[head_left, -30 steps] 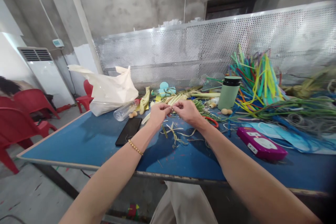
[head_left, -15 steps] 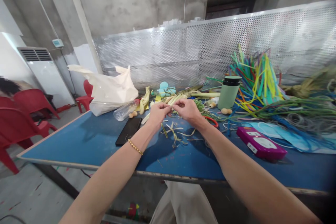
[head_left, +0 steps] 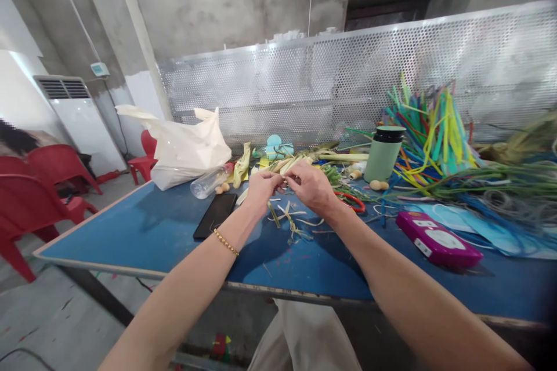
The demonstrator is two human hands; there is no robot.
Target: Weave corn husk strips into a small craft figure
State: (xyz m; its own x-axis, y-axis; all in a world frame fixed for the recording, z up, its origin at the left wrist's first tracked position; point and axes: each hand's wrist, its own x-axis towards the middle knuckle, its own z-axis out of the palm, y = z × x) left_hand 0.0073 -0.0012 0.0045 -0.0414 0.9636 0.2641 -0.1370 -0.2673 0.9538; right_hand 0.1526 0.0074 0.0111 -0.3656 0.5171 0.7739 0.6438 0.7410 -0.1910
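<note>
My left hand (head_left: 260, 188) and my right hand (head_left: 311, 184) meet above the blue table (head_left: 143, 231), fingertips pinched together on a small pale leaf strip (head_left: 285, 187). Both hands are closed in a pinch. Trimmed leaf scraps (head_left: 292, 221) lie on the table just under them. A gold bead bracelet (head_left: 225, 242) circles my left wrist. The piece between the fingers is mostly hidden.
A black phone (head_left: 214, 215) lies left of the hands, with a clear bottle (head_left: 209, 181) and white plastic bag (head_left: 183, 148) behind. A green flask (head_left: 383, 153), coloured strips (head_left: 429, 127), red-handled scissors (head_left: 352, 201) and a magenta box (head_left: 437, 239) are to the right. Red chairs (head_left: 32, 191) stand at left.
The hands stay pinched together on the strip; the right fingers have shifted slightly. The view has drifted a little to the left.
</note>
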